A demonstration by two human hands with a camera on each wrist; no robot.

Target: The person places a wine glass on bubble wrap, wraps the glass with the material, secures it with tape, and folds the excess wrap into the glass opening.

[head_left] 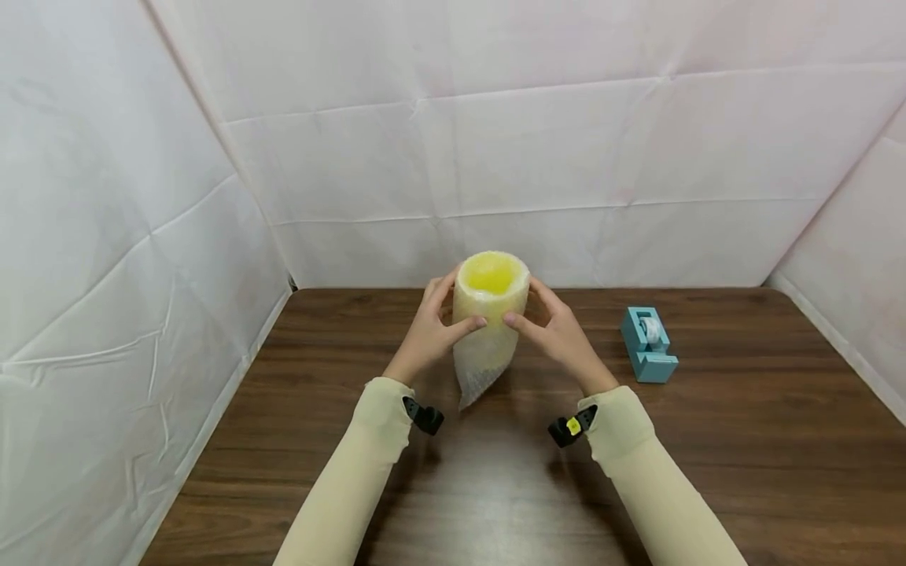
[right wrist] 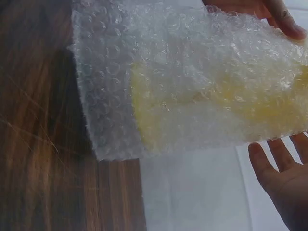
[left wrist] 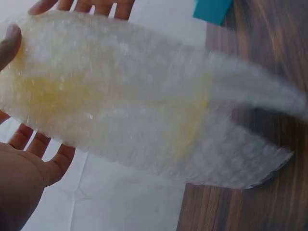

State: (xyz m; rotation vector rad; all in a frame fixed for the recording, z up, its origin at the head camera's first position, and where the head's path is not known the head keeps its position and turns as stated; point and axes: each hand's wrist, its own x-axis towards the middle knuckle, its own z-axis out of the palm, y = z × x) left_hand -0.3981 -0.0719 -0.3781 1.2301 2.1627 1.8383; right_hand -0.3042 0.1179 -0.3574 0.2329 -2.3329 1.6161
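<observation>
Between my two hands is a yellow object wrapped in bubble wrap (head_left: 484,346), a tall roll with its round yellow opening facing up. My left hand (head_left: 428,334) grips its left side near the top, thumb on the front. From the right, my right hand (head_left: 566,338) holds it the same way. In the left wrist view the lower end of the bubble wrap (left wrist: 240,154) hangs loose in parted flaps, past the yellow edge inside. The right wrist view shows clear bubble wrap (right wrist: 103,91) extending beyond that edge. The wrap hides the object's exact kind.
A teal tape dispenser (head_left: 650,365) with a roll of clear tape stands on the brown wooden table (head_left: 743,440), right of my right hand. White sheeting (head_left: 538,149) hangs behind the table and along both sides.
</observation>
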